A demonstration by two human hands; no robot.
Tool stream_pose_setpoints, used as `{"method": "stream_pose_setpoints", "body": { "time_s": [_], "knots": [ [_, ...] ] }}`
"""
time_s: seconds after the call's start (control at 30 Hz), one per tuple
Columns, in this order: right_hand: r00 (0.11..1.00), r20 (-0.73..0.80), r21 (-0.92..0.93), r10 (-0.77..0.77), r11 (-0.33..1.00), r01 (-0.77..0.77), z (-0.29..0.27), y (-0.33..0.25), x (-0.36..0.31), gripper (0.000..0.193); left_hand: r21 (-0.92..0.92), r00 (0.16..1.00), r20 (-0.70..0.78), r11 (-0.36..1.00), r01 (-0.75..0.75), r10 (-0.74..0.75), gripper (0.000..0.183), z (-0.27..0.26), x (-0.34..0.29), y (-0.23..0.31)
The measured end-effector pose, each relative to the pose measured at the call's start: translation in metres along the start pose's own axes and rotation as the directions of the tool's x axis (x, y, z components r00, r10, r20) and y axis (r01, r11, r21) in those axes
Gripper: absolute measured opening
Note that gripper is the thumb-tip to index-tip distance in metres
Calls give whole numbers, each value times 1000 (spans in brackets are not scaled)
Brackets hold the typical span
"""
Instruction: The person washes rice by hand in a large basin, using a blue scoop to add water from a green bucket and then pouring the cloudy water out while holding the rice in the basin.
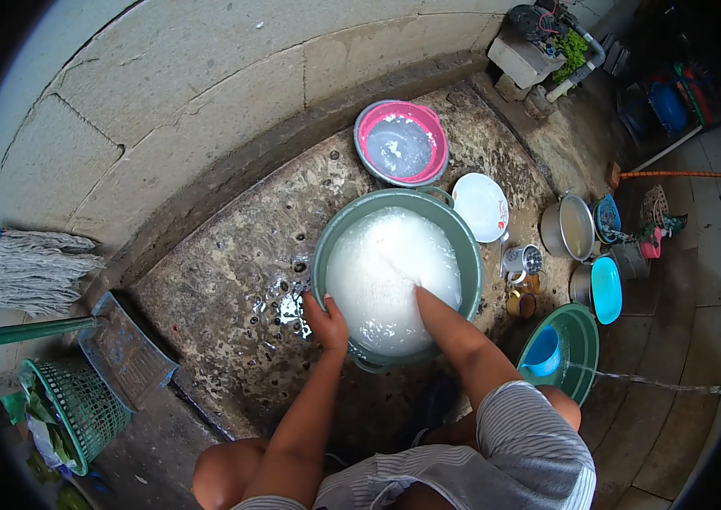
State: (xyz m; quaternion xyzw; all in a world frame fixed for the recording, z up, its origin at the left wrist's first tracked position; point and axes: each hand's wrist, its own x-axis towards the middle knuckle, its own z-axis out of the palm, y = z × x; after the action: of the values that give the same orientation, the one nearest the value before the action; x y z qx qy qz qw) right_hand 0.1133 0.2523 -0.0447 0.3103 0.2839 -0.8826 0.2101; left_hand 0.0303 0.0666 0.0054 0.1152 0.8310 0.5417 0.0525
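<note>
In front of me a large green basin (472, 297) stands on the worn concrete slab, filled with a white mass in cloudy, shiny water (386, 263). What the white stuff is, I cannot make out for sure. My right forearm (454, 331) reaches over the near right rim and sinks into it at the wrist, so my right hand is hidden below the surface. At the near left rim, my left hand (326, 323) grips the basin edge, thumb toward the inside and fingers along the outside.
Behind the basin sit a pink basin (438, 140) in a grey one and a white plate (481, 208). Pots (566, 228), cups (520, 303) and a green tub (585, 357) with a blue dipper (543, 351) under running water line the right. A mop (37, 270), dustpan (127, 353) and basket (80, 416) are left.
</note>
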Motion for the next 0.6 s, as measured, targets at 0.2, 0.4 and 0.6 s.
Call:
{"method": "stream_pose_setpoints", "body": {
  "time_s": [0.2,0.4,0.6],
  "knots": [
    [957,283,235,-63,972,-5,15,1,-9,67,23,1000,5,1000,1,-1,23,1,1,12],
    [983,-50,-606,-179,788,113,44,-55,-27,47,13,1000,-4,1000,-15,15,23,-2,1,11],
    [808,139,-982,-573,28,189,48,-94,-11,27,39,999,16,998,41,-41,22,-9,2,14]
  ]
}}
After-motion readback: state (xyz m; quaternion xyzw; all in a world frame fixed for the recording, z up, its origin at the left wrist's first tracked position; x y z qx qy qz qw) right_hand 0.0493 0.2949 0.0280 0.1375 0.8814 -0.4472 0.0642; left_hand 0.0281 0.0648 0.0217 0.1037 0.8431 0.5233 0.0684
